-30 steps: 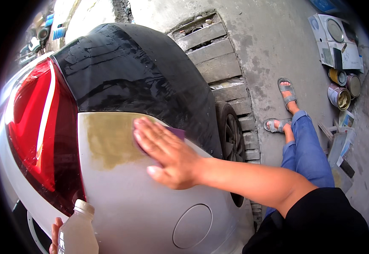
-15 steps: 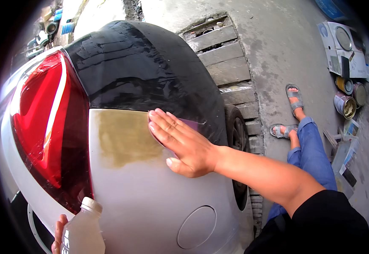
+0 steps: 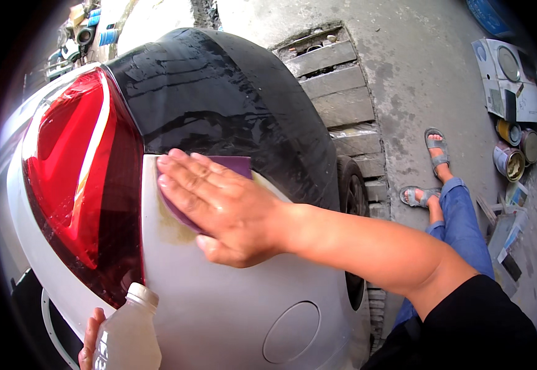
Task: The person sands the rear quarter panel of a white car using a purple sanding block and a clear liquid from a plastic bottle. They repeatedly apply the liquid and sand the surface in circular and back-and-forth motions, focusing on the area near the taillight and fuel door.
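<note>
- Background: bare concrete floor [image 3: 398, 68] is stretching across the upper right; a row of grey slabs [image 3: 342, 105] is running beside the car.
- Far right: a white box [image 3: 493, 74] is sitting just beside several metal cans [image 3: 503, 154]; the nearest can is showing pale contents.
- Legs in rolled blue jeans [image 3: 462, 216] and grey sandals [image 3: 438, 154] are showing on the floor.
- Car: the silver rear body panel [image 3: 219, 296] is lying between the red tail light [image 3: 65, 160] and the wheel [image 3: 355, 191]; the round fuel door [image 3: 291, 332] is sitting flush, lower down. The black bumper [image 3: 219, 92] is adjoining the panel's upper edge.
- Right hand [image 3: 219, 209]: lying flat, fingers extended, pressing a purple abrasive sheet [image 3: 234, 163] against the panel. Sheet is covering much of an olive-tan patch [image 3: 179, 231], near the tail light.
- Left hand [image 3: 90, 339]: partly cut off; visible fingers are curving around a translucent bottle [image 3: 129, 336], gripping it. Bottle is leaning slightly, white cap [image 3: 143, 294] on.
</note>
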The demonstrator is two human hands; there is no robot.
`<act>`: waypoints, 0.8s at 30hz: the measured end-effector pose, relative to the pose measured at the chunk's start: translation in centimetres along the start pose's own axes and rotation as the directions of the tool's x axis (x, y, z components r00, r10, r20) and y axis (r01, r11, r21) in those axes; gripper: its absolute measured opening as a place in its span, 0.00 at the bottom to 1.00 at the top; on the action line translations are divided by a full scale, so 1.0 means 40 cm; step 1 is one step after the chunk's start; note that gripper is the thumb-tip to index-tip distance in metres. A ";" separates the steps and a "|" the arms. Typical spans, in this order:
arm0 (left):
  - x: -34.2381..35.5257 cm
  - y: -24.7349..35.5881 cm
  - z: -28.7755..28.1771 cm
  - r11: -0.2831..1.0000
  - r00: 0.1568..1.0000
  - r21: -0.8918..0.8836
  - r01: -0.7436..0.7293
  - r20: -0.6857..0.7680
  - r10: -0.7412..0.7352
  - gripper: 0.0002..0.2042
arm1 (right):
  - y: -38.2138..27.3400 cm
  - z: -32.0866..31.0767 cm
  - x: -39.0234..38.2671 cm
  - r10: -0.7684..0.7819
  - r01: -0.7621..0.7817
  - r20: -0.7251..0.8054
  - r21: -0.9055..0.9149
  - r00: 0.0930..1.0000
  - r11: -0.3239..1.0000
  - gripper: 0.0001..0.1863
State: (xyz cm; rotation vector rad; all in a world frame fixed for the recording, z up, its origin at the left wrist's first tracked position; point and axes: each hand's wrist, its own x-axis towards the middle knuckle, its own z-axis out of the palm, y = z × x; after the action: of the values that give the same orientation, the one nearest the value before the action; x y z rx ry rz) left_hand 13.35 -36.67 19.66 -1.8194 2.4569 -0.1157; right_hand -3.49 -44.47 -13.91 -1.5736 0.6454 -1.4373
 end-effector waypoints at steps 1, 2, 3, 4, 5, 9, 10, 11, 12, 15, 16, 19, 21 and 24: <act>-0.014 -0.019 -0.002 0.999 0.999 0.006 0.044 -0.027 -0.044 0.52 | 0.009 -0.009 -0.021 0.011 -0.011 0.022 0.006 1.000 1.000 0.45; -0.022 -0.027 -0.006 0.999 0.998 -0.010 0.051 -0.028 -0.052 0.52 | 0.019 -0.009 -0.058 0.040 -0.040 0.043 0.000 0.998 0.999 0.45; -0.023 -0.028 -0.006 0.998 0.998 -0.026 0.058 -0.036 -0.059 0.51 | 0.024 -0.019 -0.084 0.073 -0.074 0.072 0.003 0.995 0.997 0.45; -0.006 -0.002 -0.001 0.997 0.999 -0.065 0.030 -0.014 -0.031 0.51 | 0.025 -0.029 -0.111 0.112 -0.113 0.103 0.006 0.988 0.994 0.45; 0.003 0.004 0.001 0.997 1.000 -0.073 0.003 0.000 -0.003 0.51 | 0.029 -0.037 -0.135 0.151 -0.154 0.128 0.009 0.980 0.988 0.46; 0.008 -0.009 0.003 0.996 0.998 -0.074 -0.059 0.031 0.061 0.51 | 0.036 -0.036 -0.207 0.223 -0.230 0.124 0.048 0.967 0.972 0.45; 0.008 -0.008 0.004 0.993 0.998 -0.105 -0.054 0.037 0.058 0.51 | 0.034 -0.034 -0.216 0.237 -0.244 0.121 0.051 0.964 0.968 0.45; 0.008 -0.007 0.005 0.990 0.998 -0.136 -0.049 0.042 0.055 0.51 | 0.030 -0.033 -0.225 0.251 -0.258 0.118 0.054 0.961 0.964 0.45; 0.008 -0.005 0.005 0.985 0.998 -0.166 -0.044 0.047 0.052 0.51 | 0.023 -0.031 -0.236 0.280 -0.289 0.119 0.058 0.952 0.956 0.45; 0.017 -0.007 -0.011 0.986 0.989 -0.140 -0.086 0.110 0.102 0.52 | -0.011 -0.030 -0.259 0.354 -0.364 0.122 0.063 0.927 0.929 0.45; 0.029 -0.016 -0.033 0.988 0.973 -0.055 -0.144 0.172 0.151 0.52 | -0.022 -0.029 -0.264 0.373 -0.382 0.121 0.063 0.920 0.922 0.44; 0.018 -0.038 -0.052 0.988 0.972 0.056 -0.142 0.195 0.129 0.54 | -0.020 -0.024 -0.245 0.352 -0.358 0.083 0.077 0.932 0.931 0.44; 0.003 -0.044 -0.055 0.996 0.985 0.019 -0.085 0.153 0.081 0.55 | -0.007 -0.021 -0.209 0.285 -0.289 0.055 0.088 0.957 0.953 0.44; 0.016 -0.009 -0.039 0.995 0.986 -0.096 0.019 0.169 -0.002 0.57 | 0.024 -0.018 -0.141 0.141 -0.142 0.016 0.087 0.990 0.986 0.43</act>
State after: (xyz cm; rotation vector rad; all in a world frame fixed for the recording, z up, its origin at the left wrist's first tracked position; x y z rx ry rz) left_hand 13.34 -37.38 21.23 -1.7977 2.3749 0.1546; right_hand -5.09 -40.37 -17.64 -1.4369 0.6656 -1.3341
